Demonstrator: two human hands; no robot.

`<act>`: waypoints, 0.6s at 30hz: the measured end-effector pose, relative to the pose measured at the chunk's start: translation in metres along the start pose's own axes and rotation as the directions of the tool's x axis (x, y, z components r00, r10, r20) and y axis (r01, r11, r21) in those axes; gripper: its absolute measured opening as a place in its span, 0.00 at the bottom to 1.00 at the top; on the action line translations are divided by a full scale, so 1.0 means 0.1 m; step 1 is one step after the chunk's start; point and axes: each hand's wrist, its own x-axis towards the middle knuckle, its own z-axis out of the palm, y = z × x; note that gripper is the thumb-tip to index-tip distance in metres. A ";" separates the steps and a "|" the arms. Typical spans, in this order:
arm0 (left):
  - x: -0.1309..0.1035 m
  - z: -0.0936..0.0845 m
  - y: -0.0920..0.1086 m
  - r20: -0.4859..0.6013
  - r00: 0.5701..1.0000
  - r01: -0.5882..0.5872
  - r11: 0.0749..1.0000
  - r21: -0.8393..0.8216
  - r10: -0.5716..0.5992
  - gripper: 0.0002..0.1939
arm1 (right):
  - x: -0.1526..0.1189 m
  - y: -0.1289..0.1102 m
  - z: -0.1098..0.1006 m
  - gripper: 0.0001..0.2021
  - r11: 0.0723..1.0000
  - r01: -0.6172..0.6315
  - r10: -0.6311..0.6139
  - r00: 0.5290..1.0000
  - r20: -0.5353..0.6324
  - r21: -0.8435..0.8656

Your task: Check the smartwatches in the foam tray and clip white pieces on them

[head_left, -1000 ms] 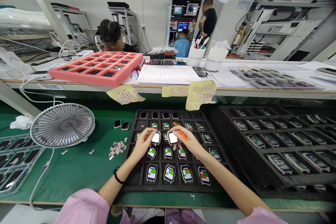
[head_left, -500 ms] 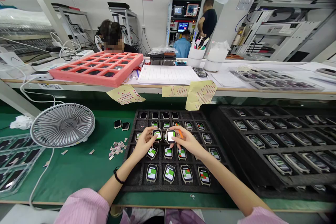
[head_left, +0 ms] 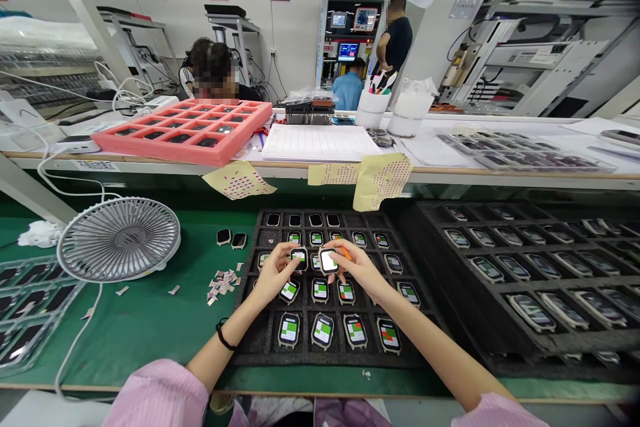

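My left hand [head_left: 275, 272] is closed on a smartwatch [head_left: 299, 257] with a lit screen, the thumb lying at its lower edge. Just right of it, my right hand [head_left: 361, 267] grips another smartwatch [head_left: 328, 260] whose screen glows mostly white. An orange stick-like thing [head_left: 345, 252] shows at the right fingers; how it is held I cannot make out. Both hands are above a black foam tray [head_left: 263, 347], whose compartments hold several smartwatches, many with green and white screens. One watch [head_left: 389, 335] in the front row shows red on its screen. My fingers hide part of the tray's middle.
Right of the tray stands a second black foam tray [head_left: 493, 320] of watches. At left are a grey fan [head_left: 120, 239], small paper pieces [head_left: 223, 283] and two loose watch faces [head_left: 231, 238]. A pink foam tray [head_left: 220, 153] rests on the shelf; people are behind it.
The watch in my right hand has shifted slightly right and tilted. The left watch's screen has turned from green and white to darker. Both hands keep their hold.
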 end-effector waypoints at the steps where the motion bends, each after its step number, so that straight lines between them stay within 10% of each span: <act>1: 0.00 0.00 0.00 -0.004 1.000 -0.001 1.000 -0.004 0.001 0.20 | 0.00 0.00 0.00 0.15 1.000 -0.003 0.003 1.000 -0.008 -0.002; 18: 0.01 0.00 0.00 0.028 0.999 0.017 1.000 -0.014 -0.016 0.22 | 0.01 0.08 -0.05 0.21 0.997 0.006 0.001 0.996 0.092 -0.075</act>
